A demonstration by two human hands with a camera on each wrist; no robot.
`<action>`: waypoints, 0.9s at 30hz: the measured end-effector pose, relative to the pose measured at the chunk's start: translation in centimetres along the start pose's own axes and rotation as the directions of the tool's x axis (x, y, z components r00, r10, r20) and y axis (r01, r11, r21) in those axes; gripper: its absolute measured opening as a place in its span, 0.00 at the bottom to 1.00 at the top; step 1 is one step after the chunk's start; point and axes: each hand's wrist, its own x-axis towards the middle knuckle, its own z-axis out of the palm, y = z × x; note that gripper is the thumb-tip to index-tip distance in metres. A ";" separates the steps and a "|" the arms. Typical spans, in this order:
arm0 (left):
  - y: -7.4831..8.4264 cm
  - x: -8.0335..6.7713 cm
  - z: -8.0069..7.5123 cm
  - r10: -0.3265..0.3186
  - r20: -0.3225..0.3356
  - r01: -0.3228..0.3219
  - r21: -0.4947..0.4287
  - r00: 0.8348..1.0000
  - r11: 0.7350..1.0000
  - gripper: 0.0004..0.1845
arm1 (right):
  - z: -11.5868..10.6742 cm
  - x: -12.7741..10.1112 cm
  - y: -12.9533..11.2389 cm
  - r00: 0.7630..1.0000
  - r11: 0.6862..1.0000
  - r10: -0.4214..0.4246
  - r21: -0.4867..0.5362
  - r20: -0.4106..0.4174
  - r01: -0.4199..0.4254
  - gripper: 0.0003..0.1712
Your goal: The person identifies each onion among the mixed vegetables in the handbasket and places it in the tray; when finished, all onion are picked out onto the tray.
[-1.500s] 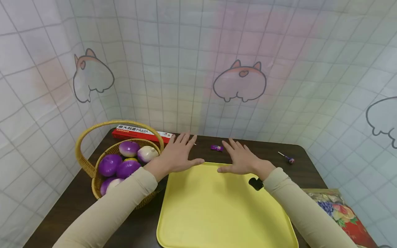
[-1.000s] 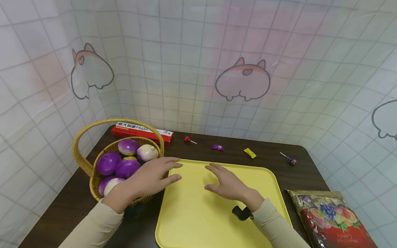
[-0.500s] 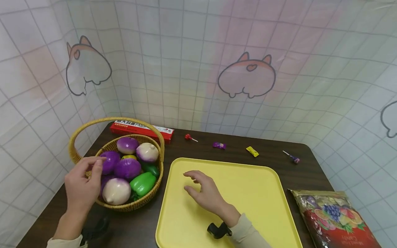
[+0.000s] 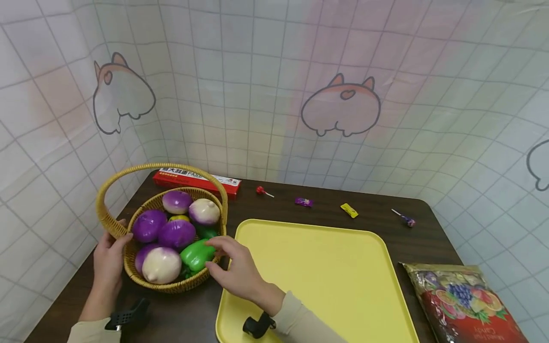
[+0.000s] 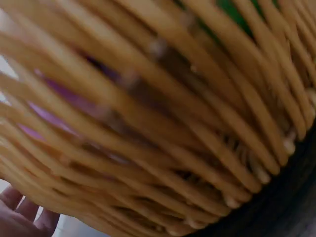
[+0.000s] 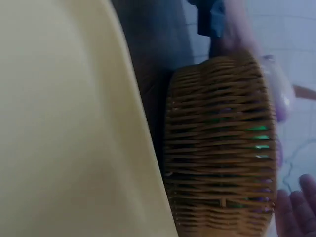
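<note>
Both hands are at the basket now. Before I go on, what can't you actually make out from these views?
- Head view: whether the right hand touches the green pepper; its fingers cover the contact.
- Head view: the left hand fingertips, hidden behind the basket wall.
- Left wrist view: basket contents, blurred behind the weave.
- Head view: print on the candy bag, too small; its corner is cut off.

The left hand [image 4: 107,259] reaches forward from a beige sleeve, its wrist wearing a black camera mount, with the fingers relaxed and lightly bent and the fingertips [image 5: 19,217] showing at the bottom edge of the left wrist view. The right hand [image 4: 233,267] stretches forward and leftward across the body, palm down, the fingers spread and gently curved, the thumb apart from them; its wrist also carries a black mount above a beige sleeve. The two hands are near each other but apart.
</note>
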 end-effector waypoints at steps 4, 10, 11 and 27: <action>-0.8 0.9 -0.4 -0.046 0.081 0.050 -0.051 0.996 0.997 0.15 | 1.5 1.3 -0.2 0.997 1.000 -0.010 0.026 0.074 0.008 0.22; -1.2 1.6 -0.2 -0.026 0.098 0.036 -0.098 0.995 0.995 0.14 | 3.4 2.5 -0.7 0.986 0.998 0.018 -0.066 0.165 -0.007 0.27; -1.2 1.6 0.0 -0.022 0.090 0.032 -0.110 0.996 0.993 0.15 | 3.6 2.6 -0.7 0.985 0.996 0.026 -0.087 0.168 -0.012 0.28; -1.7 0.8 1.7 0.050 0.011 -0.046 -0.246 0.999 0.968 0.21 | 4.6 3.7 -0.9 0.958 0.939 0.151 -0.340 0.244 -0.061 0.37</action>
